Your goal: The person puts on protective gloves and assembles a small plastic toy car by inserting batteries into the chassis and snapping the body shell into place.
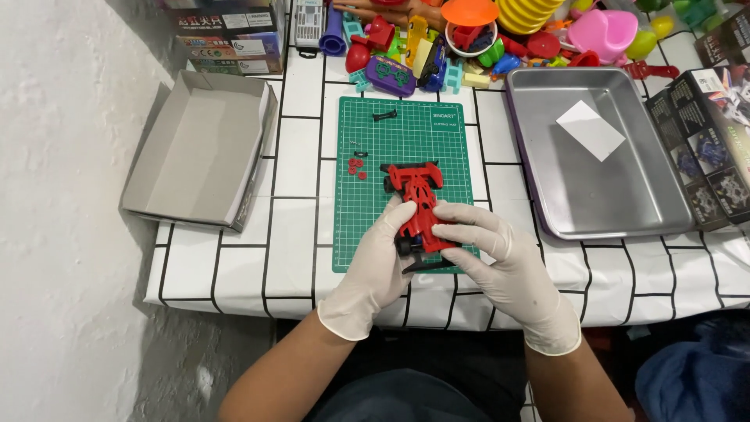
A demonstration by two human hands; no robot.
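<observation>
Between two hands, one red toy car

We've got a red toy car with black wheels on a green gridded cutting mat, white gloves on both hands, a white surface with black brick lines, and a silver tray.

A single head-worn camera looks steeply down from above the seated person onto the counter covered in a white, black-lined cloth, facing away from the body toward the far toy-strewn edge, near enough that the forearms fill the bottom of the frame.
</observation>
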